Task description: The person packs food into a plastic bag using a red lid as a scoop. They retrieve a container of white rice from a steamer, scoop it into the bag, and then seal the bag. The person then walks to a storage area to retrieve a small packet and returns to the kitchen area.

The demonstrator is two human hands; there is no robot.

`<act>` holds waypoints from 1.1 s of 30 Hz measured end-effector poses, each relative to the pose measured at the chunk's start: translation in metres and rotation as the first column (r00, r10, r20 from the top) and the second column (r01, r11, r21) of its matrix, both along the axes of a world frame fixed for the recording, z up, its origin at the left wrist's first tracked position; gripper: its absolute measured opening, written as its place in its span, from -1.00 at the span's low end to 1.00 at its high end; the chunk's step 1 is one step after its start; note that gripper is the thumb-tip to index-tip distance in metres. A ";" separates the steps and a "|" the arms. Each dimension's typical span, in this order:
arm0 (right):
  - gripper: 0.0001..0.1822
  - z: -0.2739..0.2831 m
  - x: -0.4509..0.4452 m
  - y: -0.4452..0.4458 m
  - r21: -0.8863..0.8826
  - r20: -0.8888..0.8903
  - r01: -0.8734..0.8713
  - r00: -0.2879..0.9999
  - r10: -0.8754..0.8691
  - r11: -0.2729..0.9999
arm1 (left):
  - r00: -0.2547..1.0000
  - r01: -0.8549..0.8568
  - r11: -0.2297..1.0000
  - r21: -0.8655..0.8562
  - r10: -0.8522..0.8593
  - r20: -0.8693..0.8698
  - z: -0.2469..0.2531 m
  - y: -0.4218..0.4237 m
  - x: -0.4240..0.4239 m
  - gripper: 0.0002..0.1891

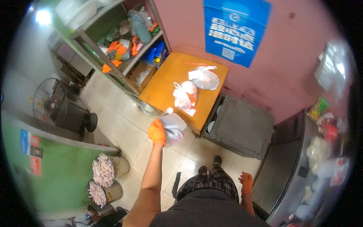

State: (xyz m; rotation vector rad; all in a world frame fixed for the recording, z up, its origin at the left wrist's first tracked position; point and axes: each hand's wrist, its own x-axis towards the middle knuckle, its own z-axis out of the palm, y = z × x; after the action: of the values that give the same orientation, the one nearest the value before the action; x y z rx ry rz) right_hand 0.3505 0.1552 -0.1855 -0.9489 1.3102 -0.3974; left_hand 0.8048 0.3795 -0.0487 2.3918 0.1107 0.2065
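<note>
My left hand (156, 132), in an orange glove, grips the top of a translucent plastic bag (173, 128) and holds it out over the tiled floor. A tub-like shape shows through the film, and a white end of the bag sticks up beside my knuckles. Just beyond it stands a yellow wooden table (158, 90). On the table lie a tied white plastic bag (184, 96) with orange print and a second bag (206, 80) around a round container; white slips rest against both. Low at my side hangs my right hand (246, 181), also gloved in orange, holding nothing, its fingers apart.
A shelf unit (141, 54) adjoins the table's left. Right of the table sits a dark grey-topped box (241, 127), then a steel counter (295, 176) with bags. Two filled buckets (104, 170) and a floor fan (56, 102) stand left, near a green partition (62, 176).
</note>
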 end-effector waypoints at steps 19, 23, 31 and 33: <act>-0.79 0.134 0.565 0.115 -0.632 0.129 -0.609 0.528 0.839 0.480 | 0.862 0.237 0.912 -0.334 -0.356 -0.361 -0.088 0.002 0.292 -0.42; -0.74 0.150 0.674 0.228 -0.711 0.218 -0.685 0.001 0.976 0.160 | 0.808 -0.181 0.351 -0.919 -0.480 -0.342 -0.124 0.108 0.295 -0.44; -0.38 0.093 0.828 0.411 -0.333 0.362 -0.880 0.212 0.908 0.338 | 0.842 -0.453 0.831 -0.323 0.279 -0.462 -0.138 0.465 0.301 -0.61; -0.33 0.087 0.883 0.458 -0.273 0.341 -0.931 0.142 0.929 0.243 | 0.802 -0.490 0.867 -0.094 0.406 -0.438 -0.176 0.583 0.316 -0.69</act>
State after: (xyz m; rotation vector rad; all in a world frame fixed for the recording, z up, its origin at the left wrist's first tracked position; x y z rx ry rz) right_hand 1.2332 0.6129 -0.0986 -1.3903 0.0653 0.4088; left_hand 1.1206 0.9629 -0.2247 2.1321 0.8659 -0.0873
